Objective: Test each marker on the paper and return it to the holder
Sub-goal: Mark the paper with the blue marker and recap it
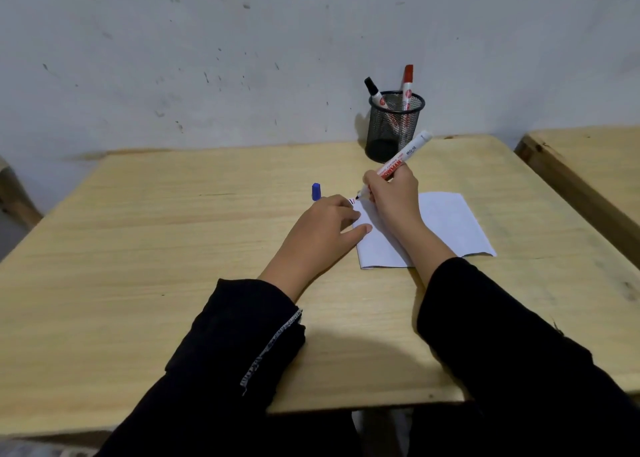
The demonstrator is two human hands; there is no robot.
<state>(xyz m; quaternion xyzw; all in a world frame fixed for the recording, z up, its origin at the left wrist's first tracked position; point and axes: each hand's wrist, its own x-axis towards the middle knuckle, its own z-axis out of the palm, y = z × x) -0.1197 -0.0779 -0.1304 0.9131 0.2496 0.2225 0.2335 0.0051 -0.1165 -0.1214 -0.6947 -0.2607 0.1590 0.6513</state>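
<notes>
White paper [443, 221] partly hidden | right hand [391, 197] grips marker [398, 165] | left hand [325, 224] flat, empty

— How is the left hand [325, 221] placed?
— It is laid palm down, fingers spread and pointing toward the far right corner of the desk [138, 248]; nothing is gripped. The forearm is stretched from the near edge, wrapped in a black sleeve [235, 345] turned back at the cuff.
— And the right hand [391, 193]?
— It is curled in a writing grip, the knuckles raised, the fingers closed on a marker [403, 160]. The wrist is bent slightly inward. The forearm is angled in from the near right corner and is likewise covered in black.
</notes>
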